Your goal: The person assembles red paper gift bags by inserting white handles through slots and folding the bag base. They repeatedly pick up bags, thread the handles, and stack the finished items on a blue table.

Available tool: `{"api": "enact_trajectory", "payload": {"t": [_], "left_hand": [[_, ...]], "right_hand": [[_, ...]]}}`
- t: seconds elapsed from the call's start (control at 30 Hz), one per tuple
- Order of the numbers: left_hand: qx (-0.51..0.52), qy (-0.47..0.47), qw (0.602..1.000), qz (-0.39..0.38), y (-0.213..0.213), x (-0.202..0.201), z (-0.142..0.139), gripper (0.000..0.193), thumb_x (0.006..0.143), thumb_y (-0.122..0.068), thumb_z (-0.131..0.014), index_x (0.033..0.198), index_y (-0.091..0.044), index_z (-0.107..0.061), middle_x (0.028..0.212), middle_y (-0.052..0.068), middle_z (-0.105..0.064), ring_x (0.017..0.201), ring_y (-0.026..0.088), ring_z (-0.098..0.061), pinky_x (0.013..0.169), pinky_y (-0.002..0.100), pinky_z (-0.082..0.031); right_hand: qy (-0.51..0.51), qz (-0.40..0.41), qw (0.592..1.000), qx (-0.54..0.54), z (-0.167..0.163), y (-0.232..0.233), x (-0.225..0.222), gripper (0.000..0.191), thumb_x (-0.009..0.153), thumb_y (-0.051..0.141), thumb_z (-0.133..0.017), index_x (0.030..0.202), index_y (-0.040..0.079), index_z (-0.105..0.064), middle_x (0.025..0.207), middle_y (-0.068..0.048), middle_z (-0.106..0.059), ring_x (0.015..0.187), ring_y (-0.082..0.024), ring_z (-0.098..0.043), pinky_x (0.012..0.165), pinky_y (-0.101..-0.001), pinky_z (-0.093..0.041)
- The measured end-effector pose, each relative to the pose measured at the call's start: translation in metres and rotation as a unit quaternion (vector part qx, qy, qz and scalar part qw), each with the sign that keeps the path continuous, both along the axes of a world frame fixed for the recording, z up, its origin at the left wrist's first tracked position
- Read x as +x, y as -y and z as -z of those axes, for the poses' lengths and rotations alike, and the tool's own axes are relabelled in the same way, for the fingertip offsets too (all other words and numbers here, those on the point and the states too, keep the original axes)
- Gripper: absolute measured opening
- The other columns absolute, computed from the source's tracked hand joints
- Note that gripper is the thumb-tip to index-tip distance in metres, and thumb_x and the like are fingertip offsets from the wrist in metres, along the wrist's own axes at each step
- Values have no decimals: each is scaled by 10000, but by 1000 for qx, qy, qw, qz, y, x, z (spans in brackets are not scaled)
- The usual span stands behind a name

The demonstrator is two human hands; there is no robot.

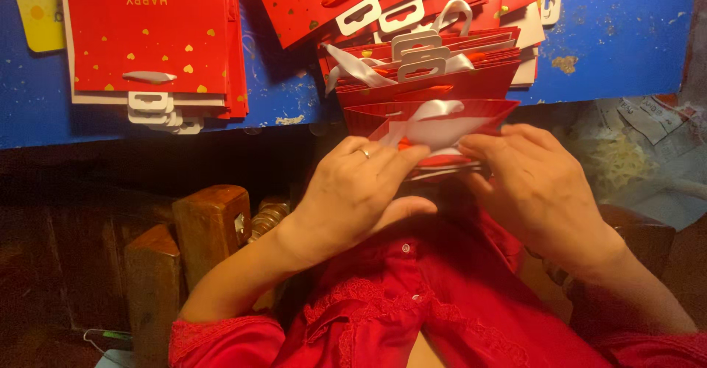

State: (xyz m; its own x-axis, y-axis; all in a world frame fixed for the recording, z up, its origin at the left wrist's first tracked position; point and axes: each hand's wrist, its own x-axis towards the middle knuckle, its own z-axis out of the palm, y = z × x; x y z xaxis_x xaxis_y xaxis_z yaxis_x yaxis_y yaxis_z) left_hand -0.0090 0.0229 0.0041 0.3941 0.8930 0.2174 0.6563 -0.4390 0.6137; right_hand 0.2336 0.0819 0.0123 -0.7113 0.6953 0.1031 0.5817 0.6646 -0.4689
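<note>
Hands on a red paper bag

Left hand (353,191) curled, fingers pinching the near rim of the red paper bag (434,128) with its white ribbon (431,110). Right hand (537,184) gripping the same rim, fingers bent. Bag at the blue counter (626,36) edge, before a flat bag stack (151,40).

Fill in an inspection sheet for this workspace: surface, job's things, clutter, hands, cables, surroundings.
Surface: blue table, paint chipped.
Job's things: red bag with white ribbon, held at the table edge.
Clutter: flat bag stack at left; second stack behind the held bag.
Hands: left hand and right hand both pinch the red bag; a ring on the left.
Cables: thin cable at lower left.
Surroundings: wooden block, crumpled paper at right.
</note>
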Motion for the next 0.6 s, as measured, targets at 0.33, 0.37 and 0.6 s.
{"api": "enact_trajectory", "payload": {"t": [0.33,0.37,0.6], "left_hand": [[7,1,1000,-16,-9,8,-3,322,956,-169,-655,1255,-48,-657,962,77,-667,821,236,-676,673,344,-527],[8,-4,1000,-4,-9,11,-1,295,943,-192,-677,1204,-56,-687,902,76,-658,777,240,-669,634,353,-516],[-18,-140,990,12,-4,18,12,156,805,-244,-726,684,-153,-691,723,81,-622,694,274,-664,568,406,-523]], "right_hand": [[-9,-157,987,-18,-27,8,-4,323,717,85,-693,1039,65,-700,993,-71,-696,983,-276,-677,1091,-495,-456],[-23,-166,986,-18,-27,9,-5,312,724,91,-690,1035,63,-690,1011,-76,-697,1009,-294,-675,1095,-488,-452],[-3,-224,972,-68,-25,9,-3,310,717,107,-708,1025,66,-699,960,-63,-678,927,-263,-670,1107,-537,-431]]}}
